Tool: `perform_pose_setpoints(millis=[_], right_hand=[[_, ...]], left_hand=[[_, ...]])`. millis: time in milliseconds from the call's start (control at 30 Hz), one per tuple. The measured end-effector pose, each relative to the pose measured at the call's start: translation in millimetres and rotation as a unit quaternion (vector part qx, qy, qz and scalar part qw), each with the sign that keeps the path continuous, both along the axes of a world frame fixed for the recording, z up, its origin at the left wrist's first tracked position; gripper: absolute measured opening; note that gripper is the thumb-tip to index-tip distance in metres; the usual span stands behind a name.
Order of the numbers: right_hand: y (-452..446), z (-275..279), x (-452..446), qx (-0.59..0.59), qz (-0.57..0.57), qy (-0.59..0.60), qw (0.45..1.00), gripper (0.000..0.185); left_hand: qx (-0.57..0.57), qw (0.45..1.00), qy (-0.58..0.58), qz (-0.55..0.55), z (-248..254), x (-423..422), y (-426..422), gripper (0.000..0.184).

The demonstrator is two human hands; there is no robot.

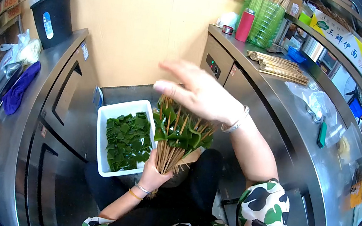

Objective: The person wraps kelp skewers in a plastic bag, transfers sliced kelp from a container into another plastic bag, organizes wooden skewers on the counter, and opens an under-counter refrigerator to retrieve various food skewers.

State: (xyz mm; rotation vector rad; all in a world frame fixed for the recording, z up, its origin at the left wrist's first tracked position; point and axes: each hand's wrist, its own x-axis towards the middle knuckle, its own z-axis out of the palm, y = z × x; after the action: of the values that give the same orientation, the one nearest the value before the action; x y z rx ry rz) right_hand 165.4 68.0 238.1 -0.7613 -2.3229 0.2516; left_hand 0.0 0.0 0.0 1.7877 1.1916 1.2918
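Two hands are at work here: by the left hand (153,175), down low, a thick bunch of sticks (168,157) is gripped tight, fingers wrapped around the lower ends. Up above, the right hand (202,90) is held wide open, fingers stretched and thumb spread away, right over the pointed tips! Whether those tips are touched by it cannot be told. On the upper part of the sticks, glossy green folds (178,131) are threaded, packed close together, and the whole bunch is tilted slightly. Just beside it, to the left, a white tub (100,141) is seen, well filled with flat green pieces (127,138) (cut roughly square, and wet by the shine of them).

Out to the left counter now, where a black bucket (54,18) is lined with plastic, and a purple cloth (22,87) is draped near the edge. Across to the right counter: dry skewers (282,69) are laid in a pile, a red bottle (245,25) is stood behind them, and a green basket (265,26) is crammed with upright skewers. Above, a yellow box (347,48) is shelved, printed with Chinese characters.
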Motion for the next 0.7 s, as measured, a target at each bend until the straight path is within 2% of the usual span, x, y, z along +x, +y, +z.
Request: perform_pose_setpoints(millis=[33, 67, 100, 133, 267, 333, 367, 400, 433, 533, 567, 633, 667, 700], right_hand=[[-1, 0, 1, -0.06, 0.027, -0.038, 0.997, 0.063], [-8, 1, 3, -0.069, 0.031, -0.073, 0.994, 0.065], [-15, -4, 7, -0.077, 0.035, -0.109, 0.99, 0.067], [-22, -3, 10, -0.085, 0.041, -0.144, 0.985, 0.07], [-6, -28, 5, -0.096, 0.041, -0.136, 0.985, 0.077], [-3, -21, 9, -0.175, 0.065, -0.135, 0.973, 0.08], [1, -8, 12, -0.25, 0.079, -0.129, 0.956, 0.082], [5, 2, 12, -0.228, 0.041, -0.141, 0.962, 0.084], [21, -4, 14, -0.102, 0.019, -0.138, 0.985, 0.085], [0, 18, 9, -0.212, 0.049, -0.136, 0.967, 0.077], [4, 16, 17, -0.185, 0.078, -0.112, 0.973, 0.071], [40, 3, 29, -0.159, 0.085, 0.024, 0.983, 0.054], [45, 2, 44, -0.132, 0.078, 0.137, 0.979, 0.049], [39, -4, 49, -0.1, 0.059, 0.198, 0.973, 0.045]], left_hand=[[0.013, 1.0, -0.004, 0.004, -1, 1, -2, 0.058], [0.025, 1.0, -0.007, 0.011, -2, 3, -6, 0.06], [0.001, 0.997, -0.07, 0.013, -21, 45, -20, 0.06], [-0.005, 0.998, -0.065, 0.007, -21, 37, -21, 0.059], [-0.018, 0.998, -0.063, 0.004, -18, 31, -28, 0.056], [-0.021, 0.998, -0.062, 0.013, -18, 32, -28, 0.056], [-0.022, 0.998, -0.058, 0.006, -20, 30, -26, 0.057], [-0.025, 0.998, -0.052, -0.002, -21, 28, -25, 0.058], [-0.026, 0.998, -0.051, -0.001, -21, 28, -24, 0.058], [-0.029, 0.998, -0.055, -0.025, -15, 21, -21, 0.063], [-0.03, 0.998, -0.054, -0.022, -14, 17, -18, 0.063], [0.01, 1.0, -0.013, -0.008, -18, 8, -10, 0.065], [-0.069, 0.995, -0.069, -0.02, -22, 2, -2, 0.063], [-0.124, 0.984, -0.125, 0.0, -1, 1, 0, 0.06]])
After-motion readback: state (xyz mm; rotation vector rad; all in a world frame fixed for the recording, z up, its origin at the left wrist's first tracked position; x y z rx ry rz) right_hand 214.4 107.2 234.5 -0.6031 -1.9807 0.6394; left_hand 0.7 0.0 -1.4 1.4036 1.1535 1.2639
